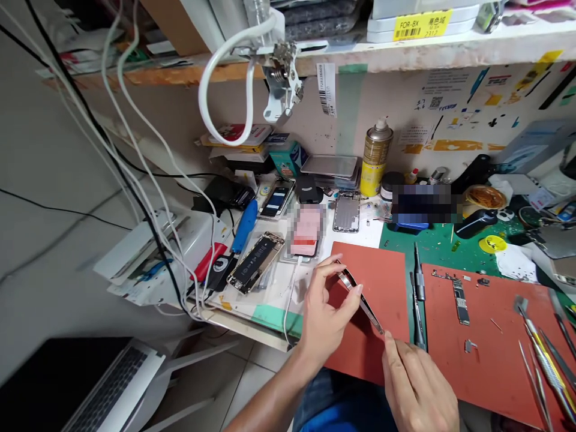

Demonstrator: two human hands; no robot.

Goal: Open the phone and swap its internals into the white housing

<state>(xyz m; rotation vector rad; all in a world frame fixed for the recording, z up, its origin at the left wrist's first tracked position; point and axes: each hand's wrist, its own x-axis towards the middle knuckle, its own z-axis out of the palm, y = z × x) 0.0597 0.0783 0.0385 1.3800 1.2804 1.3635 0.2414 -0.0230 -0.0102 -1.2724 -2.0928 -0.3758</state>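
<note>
Over the left orange-red mat (387, 270), my left hand (328, 306) grips a slim, shiny metal-edged piece (362, 300), which looks like a phone frame seen edge-on. My left index finger is at its upper end and my thumb along its side. The piece slants down to the right. At its lower end my right hand (416, 378) is closed, thumb and fingers pinched on the tip. Further right, a narrow circuit board (460, 303) and a small metal part (470, 346) lie on another orange-red mat (486, 372).
An opened phone (256, 262), a pink-screened phone (308, 231) on a white cable and a phone back housing (346, 212) lie behind. Pen-like tools (418, 300) lie between the mats; tweezers (535, 378) lie far right. White cables (148, 162) hang left; a metal clamp (283, 78) hangs overhead.
</note>
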